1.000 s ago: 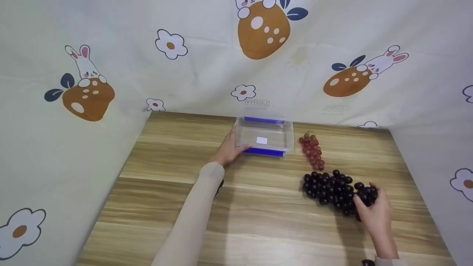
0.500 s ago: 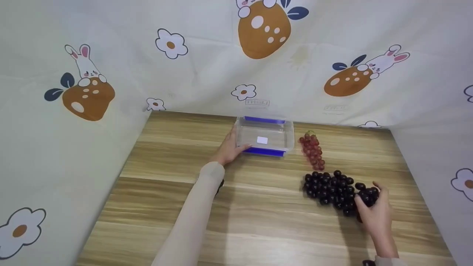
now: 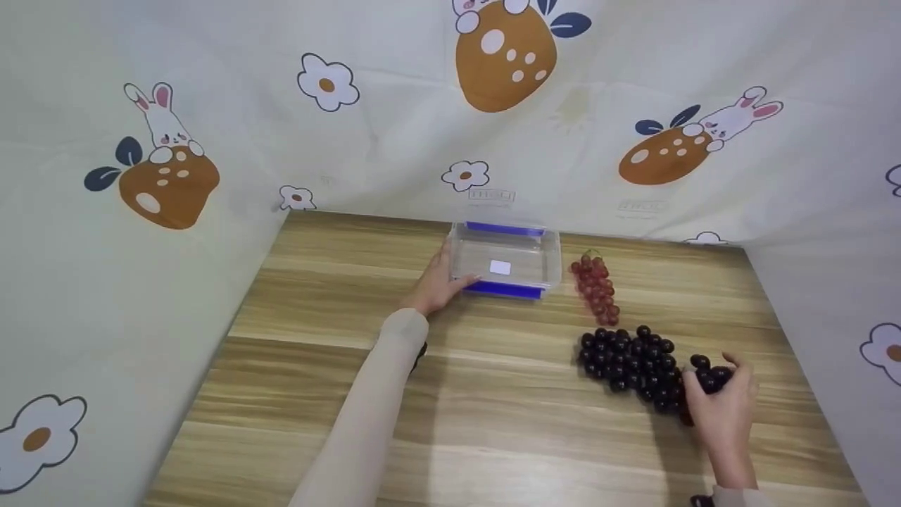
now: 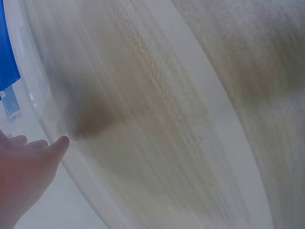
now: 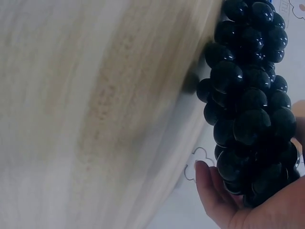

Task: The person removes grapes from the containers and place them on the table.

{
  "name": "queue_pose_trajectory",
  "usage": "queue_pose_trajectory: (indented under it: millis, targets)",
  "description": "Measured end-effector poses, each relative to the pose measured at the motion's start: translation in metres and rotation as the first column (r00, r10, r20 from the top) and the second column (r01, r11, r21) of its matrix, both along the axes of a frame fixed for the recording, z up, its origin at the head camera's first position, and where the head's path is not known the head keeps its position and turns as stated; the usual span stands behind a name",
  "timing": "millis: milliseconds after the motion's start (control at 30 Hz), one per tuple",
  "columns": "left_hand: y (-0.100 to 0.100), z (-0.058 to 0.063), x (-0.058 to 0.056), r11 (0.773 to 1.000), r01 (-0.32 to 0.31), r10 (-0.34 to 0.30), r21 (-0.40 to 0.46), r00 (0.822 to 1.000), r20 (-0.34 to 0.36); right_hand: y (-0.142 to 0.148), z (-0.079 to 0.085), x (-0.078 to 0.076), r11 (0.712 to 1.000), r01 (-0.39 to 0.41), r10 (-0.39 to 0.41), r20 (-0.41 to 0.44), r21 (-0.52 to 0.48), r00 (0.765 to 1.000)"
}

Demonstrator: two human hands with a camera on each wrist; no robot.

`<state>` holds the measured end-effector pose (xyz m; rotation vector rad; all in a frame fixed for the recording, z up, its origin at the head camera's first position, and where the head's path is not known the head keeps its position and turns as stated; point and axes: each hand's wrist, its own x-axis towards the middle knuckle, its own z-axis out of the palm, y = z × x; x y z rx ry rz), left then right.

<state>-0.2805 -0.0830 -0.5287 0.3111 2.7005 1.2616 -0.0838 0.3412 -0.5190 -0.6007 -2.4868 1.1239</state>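
Observation:
A clear plastic food container (image 3: 504, 255) with blue clips stands near the back edge of the wooden table. My left hand (image 3: 432, 285) holds its left front corner, the thumb over the front rim and the fingers along the left wall. In the left wrist view the hand (image 4: 28, 174) shows beside one blue clip (image 4: 7, 52). At the right, a big bunch of black grapes (image 3: 628, 360) lies on the table. My right hand (image 3: 725, 408) grips its near right end, thumb on one side and fingers on the other. The right wrist view shows the black grapes (image 5: 250, 124) filling that grasp.
A small bunch of red grapes (image 3: 596, 289) lies between the container and the black grapes. Printed cloth (image 3: 394, 127) hangs behind the table (image 3: 507, 408) and along both sides.
My right hand has shifted slightly right and toward me, with the near end of the black grapes moving along in it. The left hand and container look unchanged.

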Motion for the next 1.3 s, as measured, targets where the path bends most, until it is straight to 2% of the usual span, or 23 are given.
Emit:
queue_pose_trajectory:
  millis: [133, 400, 600, 833, 933, 1100, 1300]
  targets:
    - [0.000, -0.001, 0.001, 1.000, 0.010, -0.010, 0.029, 1.000, -0.018, 0.004, -0.006, 0.002, 1.000, 0.008, -0.008, -0.027, 0.009, 1.000]
    - [-0.001, -0.004, -0.002, 0.999, 0.046, -0.044, 0.025, 0.996, -0.084, 0.011, -0.017, 0.006, 0.999, 0.018, -0.018, 0.018, -0.045, 1.000]
    - [-0.001, -0.004, -0.001, 0.999, 0.036, -0.034, 0.034, 0.997, -0.068, 0.017, -0.021, 0.005, 0.999, 0.012, -0.010, 0.031, -0.043, 0.999]
    - [-0.001, -0.002, 0.001, 0.999, 0.021, -0.021, 0.028, 0.999, -0.033, 0.018, -0.018, 0.006, 0.999, -0.025, 0.030, 0.135, -0.040, 0.990]
    - [0.000, -0.001, 0.002, 1.000, 0.019, -0.018, 0.022, 0.999, -0.029, 0.017, -0.015, 0.006, 0.999, -0.042, 0.044, 0.124, -0.018, 0.991]
    - [0.000, 0.002, 0.001, 0.996, 0.021, -0.024, -0.085, 0.999, -0.030, 0.015, -0.012, 0.007, 0.993, -0.099, 0.090, 0.129, 0.065, 0.988]
    - [0.000, 0.007, 0.000, 0.974, 0.031, -0.037, -0.226, 0.999, -0.020, 0.012, -0.011, 0.007, 0.976, -0.147, 0.119, 0.174, 0.158, 0.978]
